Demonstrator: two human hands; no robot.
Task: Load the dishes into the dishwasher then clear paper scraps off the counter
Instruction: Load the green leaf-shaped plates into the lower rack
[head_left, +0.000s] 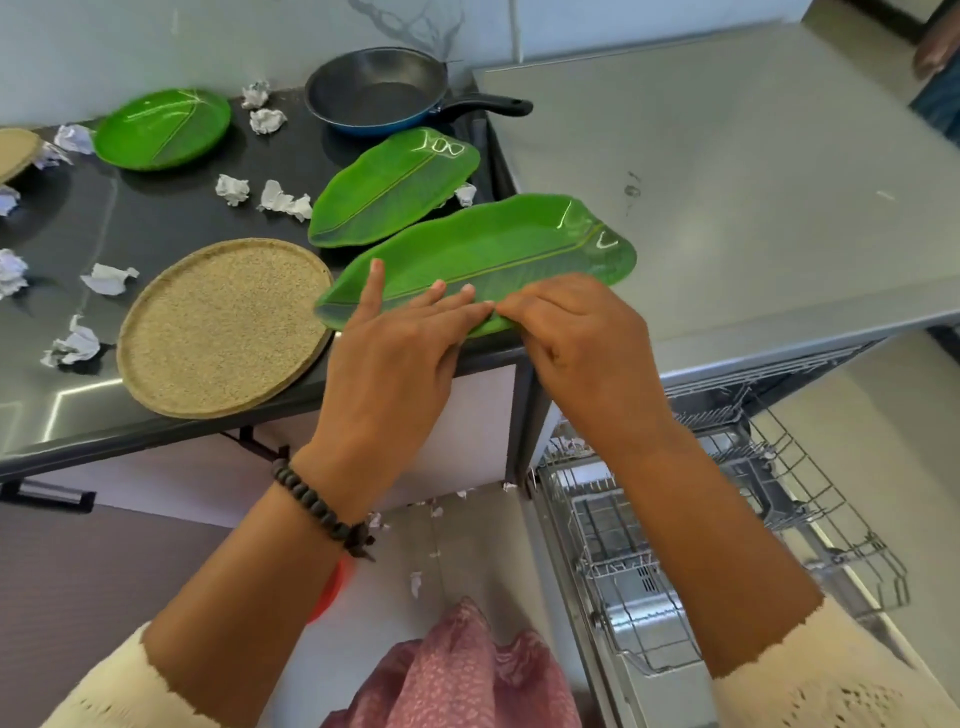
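A long green leaf-shaped plate lies at the counter's front right corner, its far end over the steel top. My left hand rests on its near edge with fingers straight. My right hand grips the same edge with curled fingers. A second leaf-shaped plate lies just behind it. A round green plate sits at the back left, a round tan plate at the front. A dark frying pan stands at the back. Several crumpled paper scraps dot the black counter.
The open dishwasher is low on the right, its wire racks pulled out. A steel worktop spans the right. Small paper bits lie on the floor. Another person's arm shows at the top right corner. Another tan plate's edge is far left.
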